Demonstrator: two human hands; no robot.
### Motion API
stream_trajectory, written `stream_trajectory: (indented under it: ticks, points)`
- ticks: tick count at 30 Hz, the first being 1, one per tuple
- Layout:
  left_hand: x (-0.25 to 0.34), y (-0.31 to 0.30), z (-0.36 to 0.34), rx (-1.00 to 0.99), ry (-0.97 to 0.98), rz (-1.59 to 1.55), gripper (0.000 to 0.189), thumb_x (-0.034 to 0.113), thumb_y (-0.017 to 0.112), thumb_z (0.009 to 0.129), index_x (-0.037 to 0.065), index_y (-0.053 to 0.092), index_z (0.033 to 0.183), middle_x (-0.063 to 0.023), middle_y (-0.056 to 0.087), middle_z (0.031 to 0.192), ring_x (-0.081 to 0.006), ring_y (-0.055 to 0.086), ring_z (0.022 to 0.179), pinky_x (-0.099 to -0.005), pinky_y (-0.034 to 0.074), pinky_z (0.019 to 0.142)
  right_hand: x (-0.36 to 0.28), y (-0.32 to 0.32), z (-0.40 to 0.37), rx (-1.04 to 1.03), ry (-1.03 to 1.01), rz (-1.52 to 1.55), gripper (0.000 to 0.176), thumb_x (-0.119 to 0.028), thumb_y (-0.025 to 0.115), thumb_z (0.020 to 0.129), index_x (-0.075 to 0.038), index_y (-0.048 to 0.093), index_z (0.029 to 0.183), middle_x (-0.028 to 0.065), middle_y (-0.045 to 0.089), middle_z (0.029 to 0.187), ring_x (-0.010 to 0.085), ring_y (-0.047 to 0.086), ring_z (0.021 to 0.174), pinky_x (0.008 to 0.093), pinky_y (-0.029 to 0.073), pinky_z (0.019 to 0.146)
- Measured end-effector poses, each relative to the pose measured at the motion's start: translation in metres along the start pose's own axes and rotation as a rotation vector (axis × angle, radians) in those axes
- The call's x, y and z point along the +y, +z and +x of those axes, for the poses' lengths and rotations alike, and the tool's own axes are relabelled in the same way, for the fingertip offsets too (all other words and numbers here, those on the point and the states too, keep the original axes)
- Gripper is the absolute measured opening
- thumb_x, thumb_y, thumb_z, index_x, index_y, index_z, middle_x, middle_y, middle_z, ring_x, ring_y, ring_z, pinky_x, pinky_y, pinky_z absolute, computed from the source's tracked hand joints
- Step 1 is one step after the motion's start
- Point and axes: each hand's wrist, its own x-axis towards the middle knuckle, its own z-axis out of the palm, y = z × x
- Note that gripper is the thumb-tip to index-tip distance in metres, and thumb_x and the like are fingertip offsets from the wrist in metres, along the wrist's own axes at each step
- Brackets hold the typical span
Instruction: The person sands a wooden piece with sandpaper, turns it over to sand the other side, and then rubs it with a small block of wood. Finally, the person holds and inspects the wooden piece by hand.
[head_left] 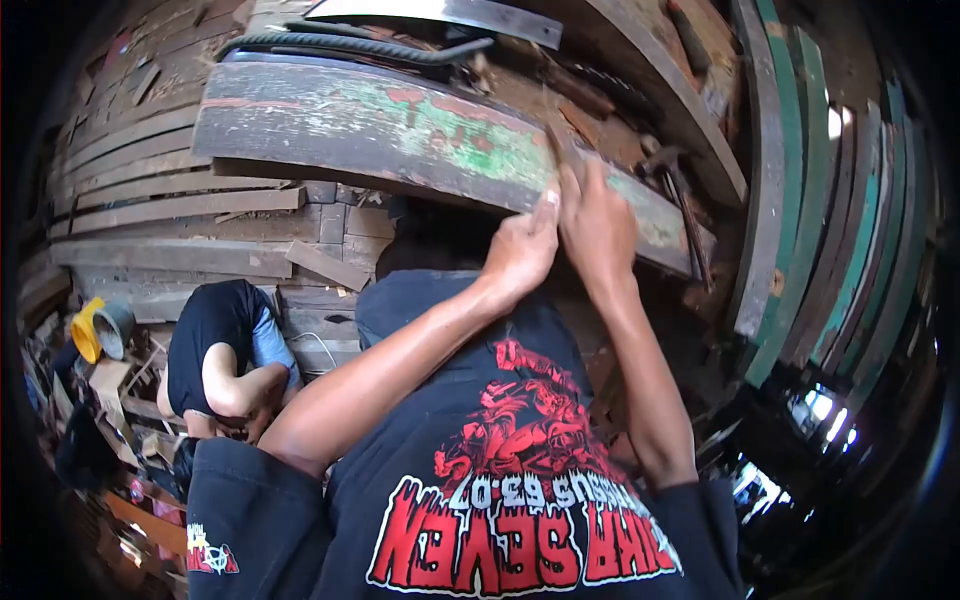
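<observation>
My right hand (597,220) is closed around a narrow brownish stick-like piece (566,148), which points up and away over a worn plank. It is blurred, so I cannot make out its kind. Just left of it, my left hand (523,245) is closed with the thumb raised, its fingertips close against the right hand. What the left fingers grip, if anything, is hidden. Both hands are at the near edge of the thick plank (330,115), which has flaking green and reddish paint. A hammer (678,190) lies to the right of my right hand.
A ribbed dark metal bar (350,42) and a long shiny metal blade (450,14) lie beyond the plank. Green-edged boards (800,200) stand at right. Another person (225,355) bends low at left, near yellow and grey buckets (100,330). Loose boards (170,258) cover the floor.
</observation>
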Motion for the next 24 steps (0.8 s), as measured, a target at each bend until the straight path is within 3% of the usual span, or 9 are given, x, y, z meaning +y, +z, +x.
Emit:
stream_trajectory:
  ticks: [3, 7, 10, 11, 12, 16, 19, 20, 24]
  points:
    - [0.008, -0.008, 0.001, -0.042, 0.002, -0.009, 0.079, 0.065, 0.037, 0.106, -0.006, 0.070, 0.111, -0.0306, 0.071, 0.098, -0.0417, 0.069, 0.099, -0.0454, 0.049, 0.092, 0.005, 0.003, -0.014, 0.098, -0.049, 0.067, 0.029, -0.033, 0.055, 0.105, -0.005, 0.057, 0.113, 0.0307, 0.068, 0.086, 0.0525, 0.067, 0.083, 0.0619, 0.052, 0.069]
    - [0.007, -0.008, -0.001, -0.031, -0.040, -0.043, 0.083, 0.069, 0.038, 0.104, -0.006, 0.068, 0.123, -0.0273, 0.072, 0.105, -0.0310, 0.068, 0.102, -0.0395, 0.049, 0.096, 0.003, 0.002, 0.002, -0.016, 0.018, 0.073, 0.032, -0.033, 0.055, 0.105, -0.004, 0.058, 0.117, 0.0308, 0.069, 0.088, 0.0526, 0.068, 0.084, 0.0614, 0.052, 0.071]
    - [0.000, -0.014, -0.002, -0.044, -0.036, -0.078, 0.084, 0.073, 0.045, 0.100, -0.005, 0.075, 0.103, -0.0126, 0.072, 0.082, -0.0250, 0.067, 0.074, -0.0395, 0.052, 0.069, 0.010, 0.007, -0.017, 0.068, 0.006, 0.027, 0.034, -0.034, 0.054, 0.105, -0.005, 0.059, 0.122, 0.0317, 0.070, 0.087, 0.0525, 0.068, 0.085, 0.0614, 0.052, 0.071]
    - [-0.005, -0.017, 0.000, -0.092, -0.107, -0.170, 0.076, 0.075, 0.047, 0.099, 0.005, 0.069, 0.079, -0.0042, 0.060, 0.065, -0.0150, 0.053, 0.051, -0.0339, 0.042, 0.048, 0.002, -0.011, -0.030, -0.074, 0.106, 0.105, 0.039, -0.035, 0.055, 0.105, -0.003, 0.058, 0.126, 0.0327, 0.070, 0.088, 0.0532, 0.068, 0.088, 0.0623, 0.052, 0.073]
    - [0.010, -0.013, -0.013, -0.082, -0.139, -0.260, 0.067, 0.075, 0.046, 0.098, 0.015, 0.052, 0.072, 0.0034, 0.046, 0.059, -0.0082, 0.038, 0.044, -0.0279, 0.029, 0.040, 0.018, -0.006, -0.039, -0.068, 0.054, 0.238, 0.042, -0.033, 0.055, 0.106, 0.002, 0.056, 0.129, 0.0361, 0.068, 0.092, 0.0538, 0.068, 0.093, 0.0580, 0.053, 0.079]
    - [0.025, -0.029, -0.027, -0.291, -0.339, -0.339, 0.064, 0.076, 0.046, 0.098, 0.015, 0.046, 0.080, 0.0070, 0.037, 0.059, -0.0063, 0.031, 0.044, -0.0244, 0.024, 0.042, 0.058, 0.007, -0.025, 0.275, 0.131, 0.675, 0.064, -0.046, 0.055, 0.107, 0.003, 0.047, 0.148, 0.0242, 0.069, 0.121, 0.0343, 0.066, 0.116, 0.0409, 0.045, 0.107]
    - [0.033, -0.051, -0.041, -0.422, -0.353, -0.449, 0.058, 0.068, 0.040, 0.105, 0.013, 0.050, 0.087, 0.0072, 0.037, 0.059, -0.0056, 0.030, 0.043, -0.0244, 0.024, 0.042, 0.089, 0.011, 0.000, 0.308, 0.360, 0.974, 0.054, -0.055, 0.049, 0.108, -0.008, 0.053, 0.134, 0.0038, 0.060, 0.088, 0.0083, 0.056, 0.065, 0.0234, 0.044, 0.050]
    - [0.039, -0.058, -0.046, -0.461, -0.346, -0.491, 0.057, 0.066, 0.039, 0.106, 0.013, 0.051, 0.089, 0.0072, 0.037, 0.059, -0.0056, 0.030, 0.043, -0.0245, 0.024, 0.042, 0.090, 0.012, 0.003, 0.293, 0.404, 1.112, 0.050, -0.055, 0.049, 0.108, -0.010, 0.054, 0.130, 0.0005, 0.056, 0.084, 0.0036, 0.049, 0.058, 0.0198, 0.037, 0.042]
    - [0.055, -0.086, -0.071, -0.466, -0.230, -0.741, 0.047, 0.051, 0.034, 0.112, 0.009, 0.055, 0.108, 0.0037, 0.044, 0.066, -0.0068, 0.033, 0.045, -0.0241, 0.030, 0.046, 0.074, 0.020, 0.010, 0.301, 0.542, 1.265, 0.048, -0.054, 0.051, 0.107, -0.011, 0.053, 0.129, 0.0006, 0.057, 0.082, 0.0054, 0.049, 0.054, 0.0199, 0.039, 0.043]
